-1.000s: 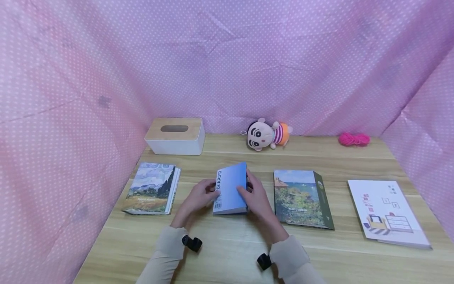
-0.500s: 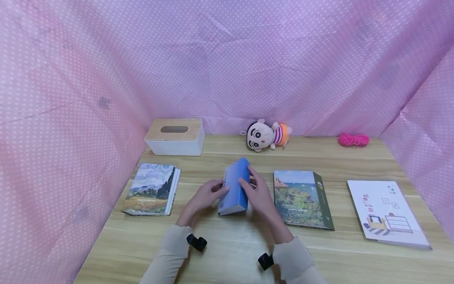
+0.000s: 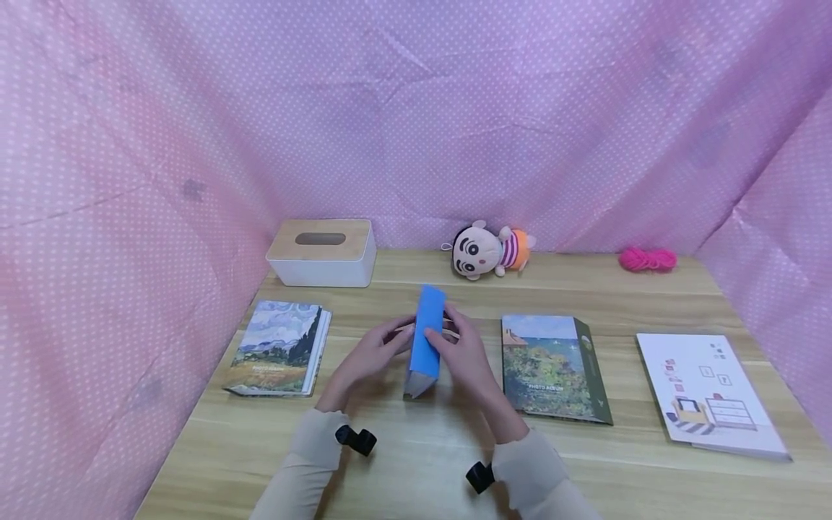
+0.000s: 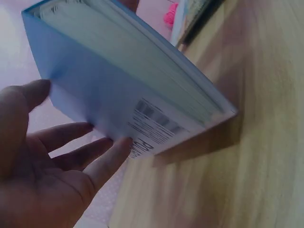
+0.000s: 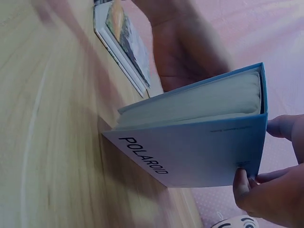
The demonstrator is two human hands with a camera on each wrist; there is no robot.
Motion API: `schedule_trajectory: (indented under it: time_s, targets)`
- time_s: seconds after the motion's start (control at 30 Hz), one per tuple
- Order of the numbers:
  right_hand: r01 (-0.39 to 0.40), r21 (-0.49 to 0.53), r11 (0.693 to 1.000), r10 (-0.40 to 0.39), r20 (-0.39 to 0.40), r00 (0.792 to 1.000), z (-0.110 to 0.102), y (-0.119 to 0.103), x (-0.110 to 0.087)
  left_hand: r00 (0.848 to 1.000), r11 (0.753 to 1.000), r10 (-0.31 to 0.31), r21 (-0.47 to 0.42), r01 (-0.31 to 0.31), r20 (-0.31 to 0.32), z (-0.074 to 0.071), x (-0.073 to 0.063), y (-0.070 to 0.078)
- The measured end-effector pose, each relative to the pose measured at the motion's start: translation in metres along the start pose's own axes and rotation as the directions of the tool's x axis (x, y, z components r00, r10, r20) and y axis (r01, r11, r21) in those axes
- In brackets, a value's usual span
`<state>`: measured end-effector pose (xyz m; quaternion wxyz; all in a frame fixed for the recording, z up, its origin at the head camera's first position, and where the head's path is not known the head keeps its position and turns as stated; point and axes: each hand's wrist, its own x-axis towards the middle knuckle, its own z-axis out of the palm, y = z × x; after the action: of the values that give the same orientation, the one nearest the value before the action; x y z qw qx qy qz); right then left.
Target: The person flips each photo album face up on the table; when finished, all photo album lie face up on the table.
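Note:
A blue photo album (image 3: 425, 336) lettered POLAROID stands on the table with its spine up and page edges toward me. On its right, my right hand (image 3: 458, 354) holds it near the spine; in the right wrist view that thumb is at the spine and the fingers (image 5: 241, 185) are against the lettered cover. My left hand (image 3: 377, 354) is at the other cover. In the left wrist view, its fingers (image 4: 107, 164) touch the cover near a barcode, spread and only slightly bent, and the thumb is near the spine side.
A landscape-cover photo album (image 3: 276, 347) lies left, another photo album (image 3: 546, 365) right, and a white album (image 3: 711, 390) far right. Along the back are a tissue box (image 3: 321, 263), a plush doll (image 3: 490, 250) and pink yarn (image 3: 648, 259). Pink dotted cloth (image 3: 416, 130) hangs around the table.
The blue album has turned from leaning with its front cover showing to standing with its spine up. Both hands turned with it and stayed at its sides.

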<state>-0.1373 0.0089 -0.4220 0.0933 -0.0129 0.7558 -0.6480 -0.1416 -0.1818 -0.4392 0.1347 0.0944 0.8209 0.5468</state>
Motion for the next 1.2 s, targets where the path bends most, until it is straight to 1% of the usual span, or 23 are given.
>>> schedule_trajectory:
  time_s: [0.03, 0.1, 0.27, 0.33, 0.4, 0.47, 0.6, 0.67, 0.77, 0.9, 1.0, 1.1, 1.2]
  targets:
    - [0.001, -0.002, 1.000, -0.001, 0.003, 1.000, 0.002, 0.000, 0.001, 1.000, 1.000, 0.009, -0.021, -0.009, 0.002, -0.001, 0.001, -0.003]
    - [0.015, 0.002, 1.000, -0.015, 0.019, 1.000, 0.004, 0.000, 0.001, 1.000, 0.998, 0.025, -0.060, -0.025, -0.005, -0.004, 0.000, -0.001]
    - [0.070, 0.047, 0.996, -0.072, 0.054, 0.996, 0.008, 0.006, 0.003, 0.995, 0.992, 0.093, -0.081, -0.095, -0.034, -0.014, -0.002, 0.006]
    - [0.088, 0.053, 0.995, -0.092, 0.069, 0.993, 0.011, 0.010, 0.004, 0.993, 0.991, 0.106, -0.079, -0.110, -0.046, -0.018, -0.003, 0.007]
    - [0.099, 0.040, 0.994, -0.102, 0.084, 0.991, 0.013, 0.013, 0.005, 0.993, 0.991, 0.107, -0.074, -0.111, -0.059, -0.022, -0.005, 0.009]
    - [0.114, 0.021, 0.993, -0.115, 0.100, 0.988, 0.016, 0.017, 0.006, 0.992, 0.994, 0.099, -0.047, -0.103, -0.074, -0.026, -0.006, 0.009]
    - [0.107, -0.020, 0.994, -0.104, 0.132, 0.986, 0.022, 0.022, 0.007, 0.993, 0.998, 0.059, 0.015, -0.058, -0.104, -0.034, -0.009, 0.007]
    - [0.093, -0.041, 0.995, -0.085, 0.157, 0.984, 0.025, 0.025, 0.007, 0.992, 0.999, 0.026, 0.043, -0.021, -0.120, -0.037, -0.011, 0.006]
    - [0.112, -0.088, 0.990, -0.092, 0.203, 0.975, 0.029, 0.030, 0.007, 0.991, 0.997, -0.025, 0.072, 0.035, -0.131, -0.042, -0.014, 0.005]
    - [0.154, -0.209, 0.966, -0.102, 0.238, 0.966, 0.035, 0.039, 0.009, 0.988, 0.990, -0.066, 0.116, 0.082, -0.141, -0.047, -0.018, 0.003]
    - [0.153, -0.296, 0.943, -0.080, 0.245, 0.966, 0.039, 0.045, 0.009, 0.982, 0.982, -0.098, 0.145, 0.122, -0.161, -0.050, -0.021, 0.000]
    - [0.144, -0.344, 0.928, -0.061, 0.242, 0.968, 0.043, 0.047, 0.009, 0.975, 0.972, -0.131, 0.172, 0.162, -0.178, -0.054, -0.025, -0.003]
    - [0.136, -0.360, 0.923, -0.050, 0.239, 0.970, 0.045, 0.046, 0.007, 0.970, 0.959, -0.148, 0.212, 0.188, -0.191, -0.059, -0.027, -0.005]
